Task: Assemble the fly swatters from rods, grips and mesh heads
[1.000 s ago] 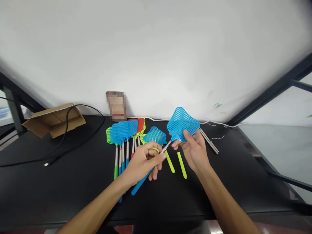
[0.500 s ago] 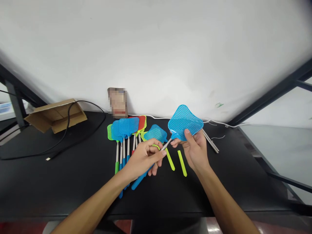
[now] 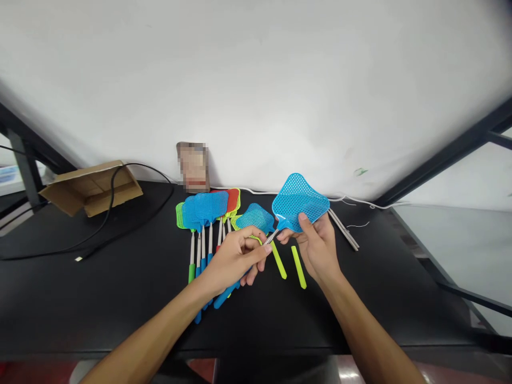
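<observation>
A blue fly swatter (image 3: pixel 298 200) is held between my hands above the table. My right hand (image 3: pixel 316 240) pinches its mesh head near the neck, thumb on top. The fingers of my left hand (image 3: pixel 244 253) close on its metal rod just below the neck; a blue grip at the lower end is partly hidden by this hand. Under and beside the hands lie another blue mesh head (image 3: pixel 256 217), partly over a yellow-green one, and two yellow-green grips, one of them a loose grip (image 3: pixel 299 268). Left of my left hand, several blue swatters (image 3: pixel 212 207) lie in a row with a green swatter (image 3: pixel 181 216) and a red swatter (image 3: pixel 233 200).
Metal rods (image 3: pixel 343 229) lie right of my right hand. An open cardboard box (image 3: pixel 96 186) and a black cable (image 3: pixel 150 213) are at the left of the black table (image 3: pixel 132 298). A blurred-out package (image 3: pixel 194 166) leans on the wall. A white cable (image 3: pixel 256 192) runs along the back.
The blue mesh head and my right hand have shifted slightly left, closer to my left hand. Less of the metal rod shows between them. My left hand has hardly moved.
</observation>
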A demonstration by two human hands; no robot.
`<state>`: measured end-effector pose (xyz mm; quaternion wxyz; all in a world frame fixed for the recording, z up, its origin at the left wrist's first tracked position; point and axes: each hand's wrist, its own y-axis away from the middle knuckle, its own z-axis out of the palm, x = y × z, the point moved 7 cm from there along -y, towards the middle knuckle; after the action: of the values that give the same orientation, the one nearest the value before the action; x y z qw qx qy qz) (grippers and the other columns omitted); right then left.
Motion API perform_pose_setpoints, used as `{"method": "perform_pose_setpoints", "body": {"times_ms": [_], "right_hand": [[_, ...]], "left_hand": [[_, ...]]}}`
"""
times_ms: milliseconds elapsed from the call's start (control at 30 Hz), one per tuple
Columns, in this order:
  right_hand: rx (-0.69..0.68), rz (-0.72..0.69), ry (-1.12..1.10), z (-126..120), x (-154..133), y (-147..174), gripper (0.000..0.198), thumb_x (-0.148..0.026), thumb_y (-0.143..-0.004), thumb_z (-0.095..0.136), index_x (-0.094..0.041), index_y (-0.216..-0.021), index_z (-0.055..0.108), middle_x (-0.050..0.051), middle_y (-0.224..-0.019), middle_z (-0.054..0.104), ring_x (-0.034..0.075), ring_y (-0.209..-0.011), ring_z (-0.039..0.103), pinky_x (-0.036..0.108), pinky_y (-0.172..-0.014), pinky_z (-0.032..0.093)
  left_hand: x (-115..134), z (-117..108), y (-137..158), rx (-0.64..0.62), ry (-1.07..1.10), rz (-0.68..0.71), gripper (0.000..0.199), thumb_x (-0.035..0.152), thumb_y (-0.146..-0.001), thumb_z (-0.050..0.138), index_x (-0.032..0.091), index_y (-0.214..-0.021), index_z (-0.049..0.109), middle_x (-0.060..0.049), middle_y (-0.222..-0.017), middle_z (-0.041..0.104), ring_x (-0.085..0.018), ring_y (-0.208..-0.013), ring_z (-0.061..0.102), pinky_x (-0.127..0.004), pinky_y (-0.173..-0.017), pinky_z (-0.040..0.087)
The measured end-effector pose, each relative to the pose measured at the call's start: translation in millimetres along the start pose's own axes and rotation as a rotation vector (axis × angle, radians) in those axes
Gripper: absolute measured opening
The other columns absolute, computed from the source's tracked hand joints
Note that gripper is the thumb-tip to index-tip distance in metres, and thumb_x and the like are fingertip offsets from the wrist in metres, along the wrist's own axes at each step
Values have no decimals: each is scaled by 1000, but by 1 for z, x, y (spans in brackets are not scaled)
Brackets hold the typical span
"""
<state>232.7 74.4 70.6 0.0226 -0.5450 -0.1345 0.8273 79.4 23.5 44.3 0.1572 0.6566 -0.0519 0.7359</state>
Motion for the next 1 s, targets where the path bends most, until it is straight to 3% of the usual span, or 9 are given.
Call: {"method": "perform_pose_setpoints", "body": {"times_ms": [333, 467, 533, 700, 900, 1000], "right_hand": [[77, -26, 132, -3, 15, 10, 18, -38, -99, 64, -26, -104, 51, -2, -82, 70, 15, -59, 71, 29, -55, 60], [84, 22, 116, -2, 18, 10, 19, -42, -98, 64, -25, -102, 54, 1, -87, 72, 18, -66, 72, 31, -57, 59], [6, 109, 72, 3, 19, 8, 26, -49, -98, 59, -23, -100, 58, 5, -90, 73, 22, -74, 72, 33, -59, 59], [-231, 343, -42, 16, 21, 6, 77, -81, -95, 22, -19, -105, 67, 15, -97, 73, 29, -88, 69, 37, -59, 56], [-364, 452, -327, 23, 33, 10, 86, -93, -78, 45, -19, -114, 70, 12, -97, 68, 27, -87, 64, 34, -62, 51], [-393, 514, -414, 23, 44, 13, 76, -86, -75, 63, -17, -107, 72, 8, -89, 62, 22, -79, 60, 30, -61, 50]], "left_hand": [[-6, -2, -3, 43, -103, 88, 29, 42, -95, 64, 23, -91, 43, 8, -59, 59, -6, -32, 45, -15, -33, 31], [-7, -4, -4, 84, -145, 91, 28, 42, -96, 64, 22, -92, 45, 8, -58, 58, -6, -33, 46, -15, -34, 31], [-6, -2, -4, 46, -67, 60, 27, 44, -97, 63, 21, -92, 48, 7, -60, 59, -6, -33, 45, -15, -34, 32], [-3, 8, -1, -101, 138, -20, 29, 44, -99, 59, 17, -92, 62, 4, -62, 56, -3, -34, 40, -15, -34, 29], [-14, 21, 1, -239, 473, -141, 25, 38, -102, 55, 16, -94, 62, 5, -59, 52, -2, -30, 33, -15, -31, 21], [-13, 26, 3, -312, 592, -142, 24, 34, -104, 51, 16, -92, 60, 5, -58, 52, -2, -29, 29, -14, -30, 21]]}}
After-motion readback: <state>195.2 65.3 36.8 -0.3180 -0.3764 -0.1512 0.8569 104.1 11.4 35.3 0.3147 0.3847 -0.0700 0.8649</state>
